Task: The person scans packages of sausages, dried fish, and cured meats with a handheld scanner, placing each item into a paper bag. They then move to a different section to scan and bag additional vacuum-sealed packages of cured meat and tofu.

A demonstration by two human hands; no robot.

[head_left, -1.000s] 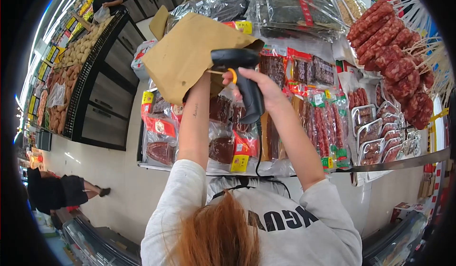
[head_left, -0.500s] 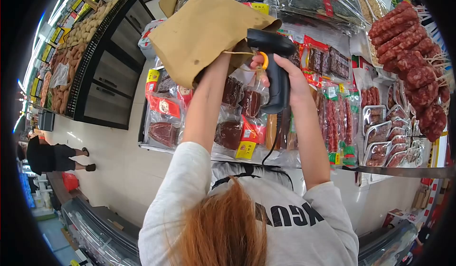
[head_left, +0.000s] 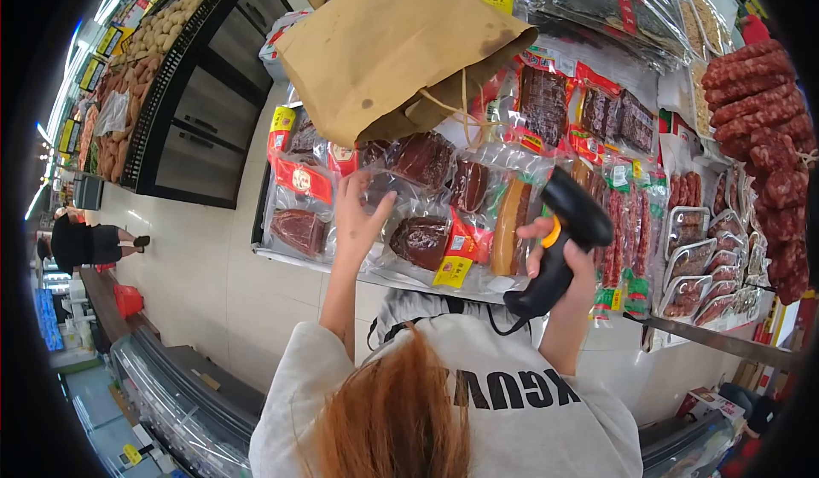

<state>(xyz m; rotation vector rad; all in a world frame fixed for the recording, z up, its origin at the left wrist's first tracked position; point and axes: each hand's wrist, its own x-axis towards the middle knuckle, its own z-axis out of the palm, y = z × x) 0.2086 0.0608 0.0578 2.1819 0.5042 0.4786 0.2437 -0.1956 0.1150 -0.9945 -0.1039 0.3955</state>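
Note:
My right hand (head_left: pixel 570 265) is wrapped round the handle of a black handheld scanner (head_left: pixel 559 243) with an orange trigger. It is over the front of the display, beside a long vacuum-packed piece of meat (head_left: pixel 510 226). My left hand (head_left: pixel 358 216) has its fingers apart above clear plastic packs, between a dark red meat pack (head_left: pixel 297 231) and another dark meat pack (head_left: pixel 420 241) with a red and yellow label. Beyond it a brown paper bag (head_left: pixel 392 47) lies tilted on the packs, its mouth and string handles facing me.
Hanging red sausages (head_left: pixel 772 154) are at the right, above trays of packed meat (head_left: pixel 687 252). At the left stands a black produce shelf (head_left: pixel 192 120) with potatoes. A person in black (head_left: pixel 85 243) is in the aisle, near a red basket (head_left: pixel 128 301).
My left hand has come out of the paper bag and moved down towards me. The scanner in my right hand has moved down and right, away from the bag, and tilted.

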